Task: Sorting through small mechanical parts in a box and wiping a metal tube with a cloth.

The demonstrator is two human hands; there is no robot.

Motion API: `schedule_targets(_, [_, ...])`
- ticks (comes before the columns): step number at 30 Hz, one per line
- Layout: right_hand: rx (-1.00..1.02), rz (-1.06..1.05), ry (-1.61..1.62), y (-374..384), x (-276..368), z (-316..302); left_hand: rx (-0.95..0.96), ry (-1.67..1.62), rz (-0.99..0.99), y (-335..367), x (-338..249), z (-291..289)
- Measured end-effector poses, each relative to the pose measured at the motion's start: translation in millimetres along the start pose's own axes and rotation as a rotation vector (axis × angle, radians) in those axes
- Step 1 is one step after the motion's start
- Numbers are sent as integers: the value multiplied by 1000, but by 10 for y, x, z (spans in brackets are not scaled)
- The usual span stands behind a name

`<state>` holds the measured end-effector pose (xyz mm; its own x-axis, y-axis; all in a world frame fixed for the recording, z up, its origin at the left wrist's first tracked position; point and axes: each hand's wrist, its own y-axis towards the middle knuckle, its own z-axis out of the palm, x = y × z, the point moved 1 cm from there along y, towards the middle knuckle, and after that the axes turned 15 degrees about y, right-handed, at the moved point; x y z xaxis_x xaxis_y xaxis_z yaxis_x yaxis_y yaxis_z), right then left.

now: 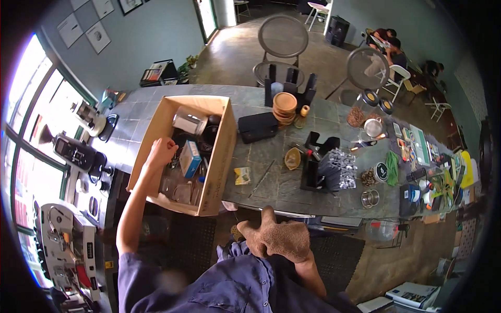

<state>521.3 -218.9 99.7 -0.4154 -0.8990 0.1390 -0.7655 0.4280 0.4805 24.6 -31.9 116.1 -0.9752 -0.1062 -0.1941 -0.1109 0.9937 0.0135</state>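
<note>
A cardboard box (215, 172) stands at the left of the counter, filled with mixed things. My left hand (163, 151) reaches over its left side, fingers curled together; what they hold, if anything, is hidden. Beside that hand in the box are a blue and white carton (190, 159), a clear glass jar (189, 121) lying on its side and dark items behind it. Clear containers (182, 192) lie at the box's near end. In front of my body, a brown cloth (279, 239) wraps my right hand, which holds it; the fingers are covered.
Right of the box lie a black case (258, 127), a yellow packet (242, 176) and a thin stick (261, 178). Farther along are stacked terracotta saucers (284, 107), a black holder (313, 180) with silvery packets, and jars of beans (360, 112). Coffee grinders (78, 151) stand far left.
</note>
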Motion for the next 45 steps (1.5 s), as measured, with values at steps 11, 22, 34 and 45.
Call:
schedule_targets(11, [-126,-215,-379,282,509,643,383,770,246,215,699,1376])
schedule_targets(22, [-264,-390,-801,-120,930,1188,256,718,63,250,727,1604])
schedule_targets(34, [119,-563,-1455,-406,852,1590,182,591,-137,461,958,1748])
schedule_targets(45, [74,-273,-994,477,1130,787,499,824,47,355,557,990])
